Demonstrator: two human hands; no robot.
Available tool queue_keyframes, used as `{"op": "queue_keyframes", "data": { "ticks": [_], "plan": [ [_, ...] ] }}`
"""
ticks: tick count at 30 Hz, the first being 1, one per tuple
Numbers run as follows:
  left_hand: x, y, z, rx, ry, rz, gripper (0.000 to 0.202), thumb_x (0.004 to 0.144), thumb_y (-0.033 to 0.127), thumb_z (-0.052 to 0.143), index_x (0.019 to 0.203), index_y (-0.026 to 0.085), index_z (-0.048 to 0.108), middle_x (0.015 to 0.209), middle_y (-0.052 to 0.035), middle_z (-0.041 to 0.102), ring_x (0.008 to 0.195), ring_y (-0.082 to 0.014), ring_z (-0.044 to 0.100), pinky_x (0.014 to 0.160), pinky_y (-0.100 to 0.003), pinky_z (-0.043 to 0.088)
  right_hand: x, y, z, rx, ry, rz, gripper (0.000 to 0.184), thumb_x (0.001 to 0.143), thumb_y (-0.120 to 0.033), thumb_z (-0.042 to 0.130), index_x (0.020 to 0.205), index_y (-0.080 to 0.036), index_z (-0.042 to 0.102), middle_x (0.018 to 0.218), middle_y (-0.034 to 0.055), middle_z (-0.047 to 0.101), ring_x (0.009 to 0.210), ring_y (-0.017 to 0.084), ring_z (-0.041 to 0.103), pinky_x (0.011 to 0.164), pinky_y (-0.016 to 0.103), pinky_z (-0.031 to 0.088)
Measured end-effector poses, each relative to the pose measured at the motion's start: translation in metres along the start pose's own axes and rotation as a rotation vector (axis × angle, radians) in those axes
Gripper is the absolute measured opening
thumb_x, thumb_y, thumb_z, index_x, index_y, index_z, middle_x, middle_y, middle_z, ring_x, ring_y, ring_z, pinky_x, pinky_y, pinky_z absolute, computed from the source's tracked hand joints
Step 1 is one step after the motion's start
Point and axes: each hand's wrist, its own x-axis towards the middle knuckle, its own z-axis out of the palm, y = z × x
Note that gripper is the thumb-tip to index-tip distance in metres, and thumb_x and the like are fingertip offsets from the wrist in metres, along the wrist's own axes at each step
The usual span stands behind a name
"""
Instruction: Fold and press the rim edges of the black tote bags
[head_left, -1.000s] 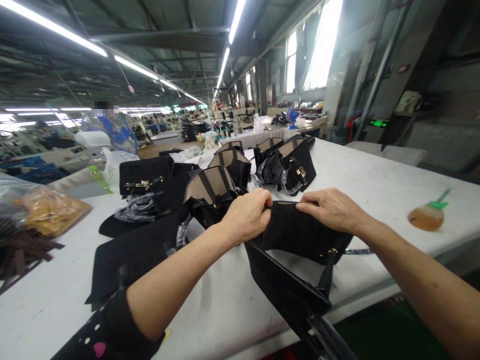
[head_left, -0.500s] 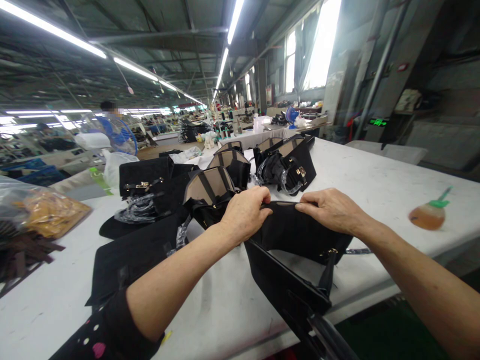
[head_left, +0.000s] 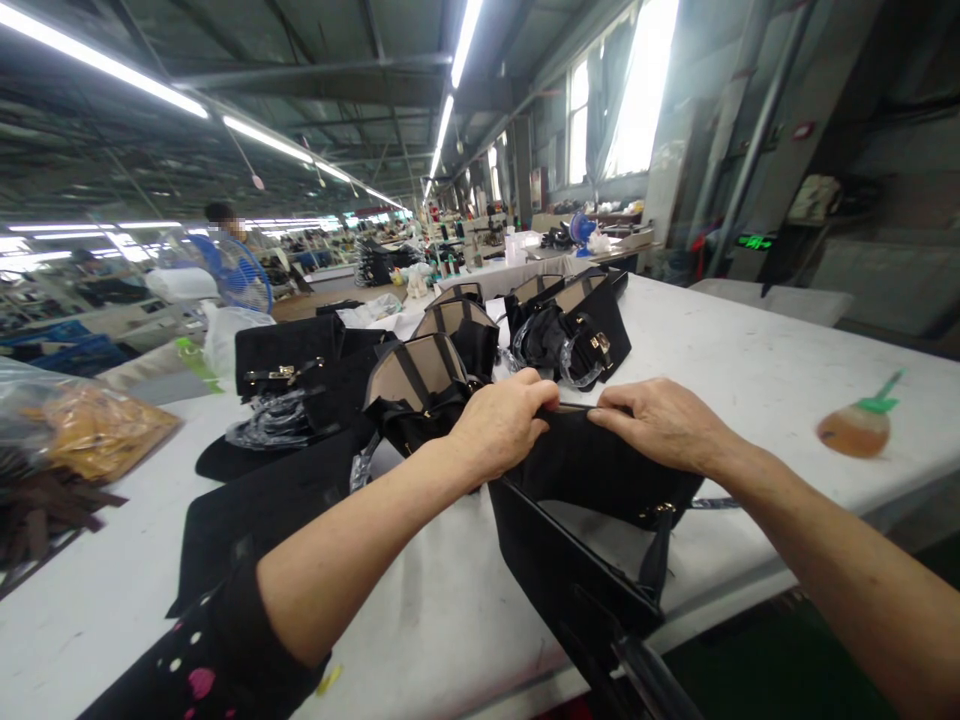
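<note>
Fingers [head_left: 543, 396] of the L hand [head_left: 499, 425] pinch the top edge of a blk bag [head_left: 600, 455]. The R hand [head_left: 664, 425] pinches the same edge a bit to the R, thumb on the near side. Small gap b/w the hands, w/ the edge running across it. The blk bag is at the near edge of a white tbl [head_left: 757, 370], and its low part reaches over that edge. It gapes wide, and a pale patch shows b/w its 2 sides. A gold clip [head_left: 657, 511] is on its R end, nr a strap [head_left: 716, 503] that pokes out. A dark handle [head_left: 649, 675] is at the very bottom.

Past the L hand sit tan-lined bags [head_left: 416, 372], tops open. More bags [head_left: 574, 325] are behind the hands, w/ clear wrap [head_left: 581, 362] and a gold lock [head_left: 600, 343]. To the L, a lock bag [head_left: 285, 350] stands behind a flat bag [head_left: 262, 510]; the sleeve [head_left: 232, 655] hides some of the flat one. Far L: plastic w/ orange stuff [head_left: 105, 425], and brown strips [head_left: 56, 510] by it. Far R: a round bottle [head_left: 855, 430], green top, orange-brown inside, well apart from the R hand. Way back: a blue fan [head_left: 244, 275] and a person [head_left: 223, 216], blurry.
</note>
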Motion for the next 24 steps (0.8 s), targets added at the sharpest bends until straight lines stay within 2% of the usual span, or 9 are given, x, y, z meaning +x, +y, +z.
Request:
{"op": "queue_keyframes", "data": {
  "ticks": [4, 9, 16, 24],
  "plan": [
    [0.0012, -0.0004, 0.0003, -0.053, -0.009, 0.010, 0.016, 0.082, 0.027, 0.062, 0.096, 0.023, 0.056, 0.100, -0.0005, 0.057, 0.086, -0.0182, 0.060, 0.073, -0.029, 0.047, -0.0005, 0.0000, 0.0000, 0.013, 0.000, -0.008, 0.033, 0.090, -0.045, 0.044, 0.075, -0.024, 0.065, 0.068, 0.0008, 0.066, 0.067, 0.016, 0.059, 0.060, 0.028, 0.030],
    [0.0015, -0.0024, 0.0009, -0.085, -0.006, 0.033, 0.010, 0.088, 0.031, 0.055, 0.086, 0.021, 0.055, 0.094, 0.0003, 0.057, 0.081, -0.0158, 0.058, 0.072, -0.027, 0.046, -0.0010, 0.0005, 0.0003, 0.019, -0.002, 0.004, 0.034, 0.090, -0.045, 0.045, 0.072, -0.023, 0.064, 0.066, 0.0005, 0.065, 0.065, 0.016, 0.058, 0.059, 0.027, 0.030],
    [0.0027, -0.0008, 0.0019, -0.061, -0.004, -0.039, 0.012, 0.090, 0.029, 0.050, 0.088, 0.020, 0.056, 0.093, -0.0015, 0.061, 0.081, -0.0166, 0.059, 0.071, -0.028, 0.046, -0.0008, 0.0006, -0.0001, 0.019, 0.000, 0.000, 0.034, 0.090, -0.045, 0.044, 0.073, -0.024, 0.065, 0.067, 0.0006, 0.065, 0.066, 0.016, 0.058, 0.059, 0.028, 0.030],
    [0.0031, 0.0007, 0.0049, -0.041, 0.019, -0.059, 0.014, 0.091, 0.030, 0.048, 0.088, 0.019, 0.056, 0.090, -0.0028, 0.063, 0.080, -0.0181, 0.060, 0.069, -0.029, 0.046, -0.0024, -0.0012, -0.0002, 0.032, -0.005, -0.011, 0.035, 0.090, -0.044, 0.043, 0.068, -0.022, 0.061, 0.065, 0.0000, 0.061, 0.064, 0.015, 0.055, 0.059, 0.027, 0.030]
  ]
}}
